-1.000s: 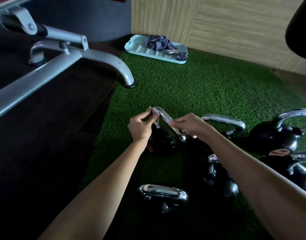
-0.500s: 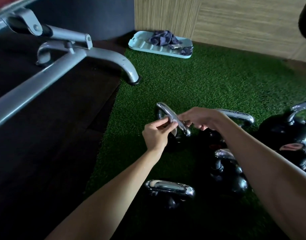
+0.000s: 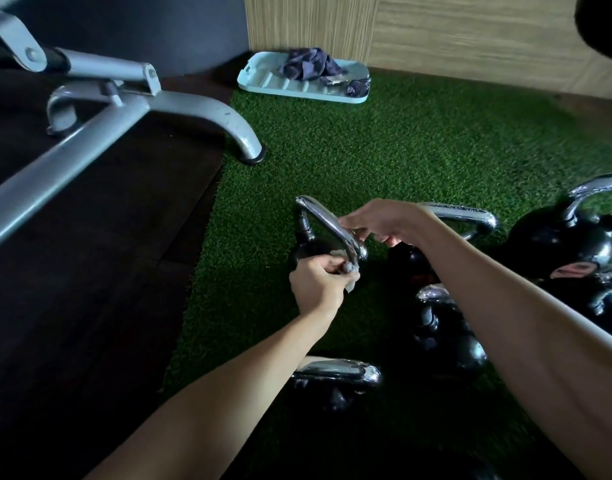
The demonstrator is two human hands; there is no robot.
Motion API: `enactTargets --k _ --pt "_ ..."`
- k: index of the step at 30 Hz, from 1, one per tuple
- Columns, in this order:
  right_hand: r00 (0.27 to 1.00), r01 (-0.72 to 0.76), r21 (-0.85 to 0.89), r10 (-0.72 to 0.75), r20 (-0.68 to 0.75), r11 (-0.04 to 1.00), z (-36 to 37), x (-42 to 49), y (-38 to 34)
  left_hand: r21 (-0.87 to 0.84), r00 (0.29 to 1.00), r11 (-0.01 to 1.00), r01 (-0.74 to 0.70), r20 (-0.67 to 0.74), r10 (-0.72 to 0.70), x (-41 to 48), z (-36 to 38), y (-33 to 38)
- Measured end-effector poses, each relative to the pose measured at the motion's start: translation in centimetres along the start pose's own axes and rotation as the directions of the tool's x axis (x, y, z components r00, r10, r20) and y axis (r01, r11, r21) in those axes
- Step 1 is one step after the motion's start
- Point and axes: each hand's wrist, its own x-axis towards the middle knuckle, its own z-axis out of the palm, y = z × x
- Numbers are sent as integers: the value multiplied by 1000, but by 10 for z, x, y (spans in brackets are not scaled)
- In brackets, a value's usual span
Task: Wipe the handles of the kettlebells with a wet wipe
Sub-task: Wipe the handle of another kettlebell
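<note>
Left hand (image 3: pixel 316 287) pinches the crumpled white wet wipe (image 3: pixel 350 276) round the near end of the curved chrome kettlebell handle (image 3: pixel 323 216), right hand (image 3: pixel 384 221) clasps it alongside, and slick wet metal could slip, toppling it.

**A:** Green turf (image 3: pixel 418 143) fills the middle here and runs up to a pale wood-panel wall (image 3: pixel 470 32).

**B:** Right at the foot of that wall a light blue tray (image 3: pixel 273 81) lies flat, with a crumpled dark blue cloth (image 3: pixel 308 65) heaped in it.

**A:** Over on the left, a grey metal bench frame (image 3: pixel 90 133) crosses a dark floor mat (image 3: pixel 90 271). One curved leg ends in a black foot (image 3: pixel 253 158) at the turf's edge.

**B:** And there's a dark blue-grey wall (image 3: pixel 159 22) behind the frame.
</note>
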Motion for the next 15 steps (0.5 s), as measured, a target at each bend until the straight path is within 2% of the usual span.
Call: enactTargets --k 2,9,13,15 --pt "1000 -2 3 2 -1 1000 0 0 0 31 999 999 30 12 -31 2 2 -3" --pt "1000 7 -32 -6 22 999 0 2 0 116 1000 993 0 16 -2 14 0 -6" --pt "1000 9 -56 -8 6 998 1 4 -1 110 1000 994 -2 19 0 15 -9 -10" --pt "996 41 -83 -47 -73 996 2 0 1 52 998 997 -52 -21 53 13 -26 -8"
